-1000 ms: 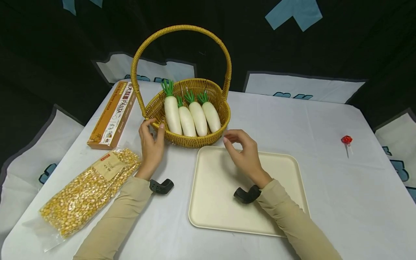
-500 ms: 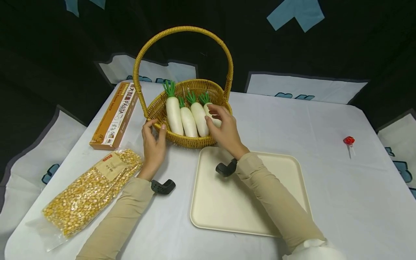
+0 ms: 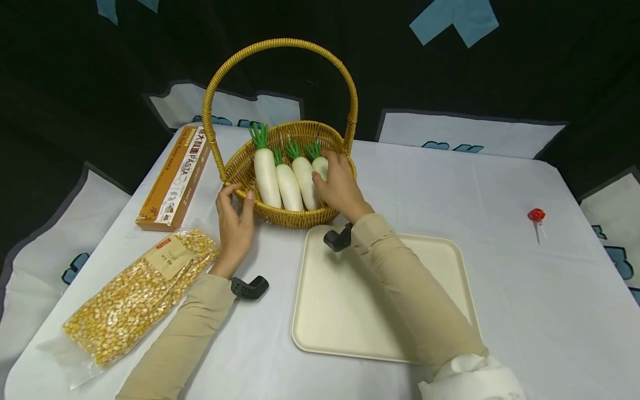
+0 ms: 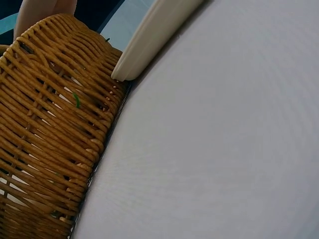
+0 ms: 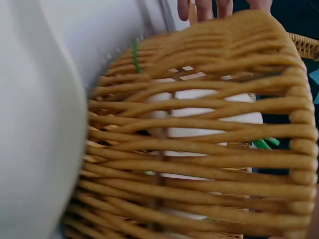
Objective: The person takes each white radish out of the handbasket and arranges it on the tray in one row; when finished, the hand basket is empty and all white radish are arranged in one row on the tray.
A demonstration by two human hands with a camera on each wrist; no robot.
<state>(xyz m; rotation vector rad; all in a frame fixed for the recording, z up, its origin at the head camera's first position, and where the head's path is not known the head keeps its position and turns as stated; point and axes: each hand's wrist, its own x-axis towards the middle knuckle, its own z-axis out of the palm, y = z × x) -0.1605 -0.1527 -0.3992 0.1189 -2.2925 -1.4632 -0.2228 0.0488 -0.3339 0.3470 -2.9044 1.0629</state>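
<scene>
Several white radishes with green tops lie side by side in a yellow wicker basket [image 3: 292, 220] with a tall arched handle. My left hand [image 3: 235, 230] holds the basket's near-left rim, its fingertips and thumb on the edge. Reaching over the near-right rim, my right hand [image 3: 340, 183] grips the rightmost radish [image 3: 320, 168], thumb on its left side and fingers on its right. The hand covers that radish's lower part. Through the woven wall [image 5: 209, 144] in the right wrist view, white radish bodies show. The left wrist view shows the basket's outer side [image 4: 55, 124].
A cream tray [image 3: 350, 333] lies in front of the basket, under my right forearm. To the left are a pasta box [image 3: 172, 178] and a bag of corn kernels [image 3: 135, 294]. A red lollipop [image 3: 536, 215] lies far right on the white-covered table [image 3: 550, 311].
My right hand has moved left and forward from above the tray into the basket and taken hold of the rightmost radish. My left hand has stayed on the rim.
</scene>
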